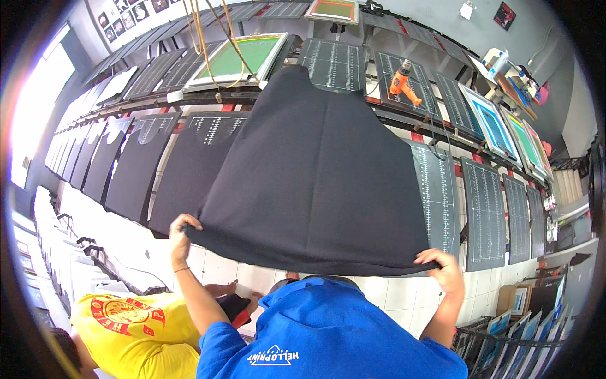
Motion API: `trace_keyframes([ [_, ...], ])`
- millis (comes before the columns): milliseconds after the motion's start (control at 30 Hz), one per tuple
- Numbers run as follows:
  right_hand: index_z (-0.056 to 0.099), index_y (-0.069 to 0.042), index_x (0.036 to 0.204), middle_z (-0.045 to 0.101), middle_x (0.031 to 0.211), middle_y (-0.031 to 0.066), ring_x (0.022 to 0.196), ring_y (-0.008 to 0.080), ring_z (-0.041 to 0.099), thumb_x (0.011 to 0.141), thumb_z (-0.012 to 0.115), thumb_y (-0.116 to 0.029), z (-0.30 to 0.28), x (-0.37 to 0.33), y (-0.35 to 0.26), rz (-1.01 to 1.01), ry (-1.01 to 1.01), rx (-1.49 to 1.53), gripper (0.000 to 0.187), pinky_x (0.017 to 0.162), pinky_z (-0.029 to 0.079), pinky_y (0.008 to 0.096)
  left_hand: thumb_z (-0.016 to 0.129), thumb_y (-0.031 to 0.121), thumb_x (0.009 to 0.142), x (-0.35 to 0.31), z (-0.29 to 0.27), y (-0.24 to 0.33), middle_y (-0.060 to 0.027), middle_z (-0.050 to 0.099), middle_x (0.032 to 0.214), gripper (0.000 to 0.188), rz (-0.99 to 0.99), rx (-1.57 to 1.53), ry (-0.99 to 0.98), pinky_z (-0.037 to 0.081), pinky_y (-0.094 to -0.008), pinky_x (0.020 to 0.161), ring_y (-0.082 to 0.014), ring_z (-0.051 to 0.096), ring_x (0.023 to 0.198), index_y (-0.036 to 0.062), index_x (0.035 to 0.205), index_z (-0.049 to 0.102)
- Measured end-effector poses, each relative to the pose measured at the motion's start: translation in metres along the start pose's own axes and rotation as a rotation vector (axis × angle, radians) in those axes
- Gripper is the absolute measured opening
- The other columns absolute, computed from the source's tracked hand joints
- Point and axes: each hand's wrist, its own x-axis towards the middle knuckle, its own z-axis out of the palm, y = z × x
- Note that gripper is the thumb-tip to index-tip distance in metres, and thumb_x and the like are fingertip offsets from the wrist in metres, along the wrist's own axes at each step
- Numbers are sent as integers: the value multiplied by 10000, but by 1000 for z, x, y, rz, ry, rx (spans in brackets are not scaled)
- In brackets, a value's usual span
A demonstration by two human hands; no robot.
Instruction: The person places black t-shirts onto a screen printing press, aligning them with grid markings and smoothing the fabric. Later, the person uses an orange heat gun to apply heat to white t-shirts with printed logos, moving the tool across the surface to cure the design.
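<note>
A black shirt [315,170] is stretched over a printing board in front of me, its curved neck opening on the far side and its wide hem toward me. My left hand [182,236] is closed on the hem's left corner. At the right corner, my right hand [440,264] grips the same edge, arms spread wide. The hem is held up off the board's near end, and a faint crease runs down the middle of the cloth. The board beneath is mostly hidden.
Dark ruled boards [485,215] stand in rows on both sides, several at left covered with black cloth [140,167]. Behind lie a green screen frame [243,60], an orange heat gun [404,83] and blue screen frames [491,123]. A person in a yellow shirt [129,328] is at my left.
</note>
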Motion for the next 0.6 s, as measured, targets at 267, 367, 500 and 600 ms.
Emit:
trace_keyframes([
  [267,667,5,1106,699,1005,149,935,268,663,908,720,-355,88,-28,140,501,-563,-393,414,853,511,366,606,424,995,-69,20,-114,-38,660,1063,422,-790,283,-318,485,-343,863,-148,588,966,34,1139,679],
  [367,631,22,1244,667,1211,252,1170,358,637,937,669,-444,122,-9,147,540,-385,-452,560,993,487,394,580,353,1026,-46,49,-103,-95,676,1230,429,-653,230,-193,503,-352,927,-169,637,1070,15,1283,641],
  [500,513,43,1390,559,1416,221,1291,322,558,1005,507,-570,180,34,211,427,250,282,723,1091,428,429,463,347,1080,6,106,-111,-128,640,1325,460,-443,22,-93,439,-344,1062,-230,588,1246,-5,1359,565],
  [600,464,42,1430,545,1434,207,1290,325,555,1024,467,-565,190,47,254,658,184,887,730,1103,426,425,410,422,1085,14,128,-195,-174,610,1362,545,-419,302,-109,391,-360,1110,-280,557,1282,-6,1394,543],
])
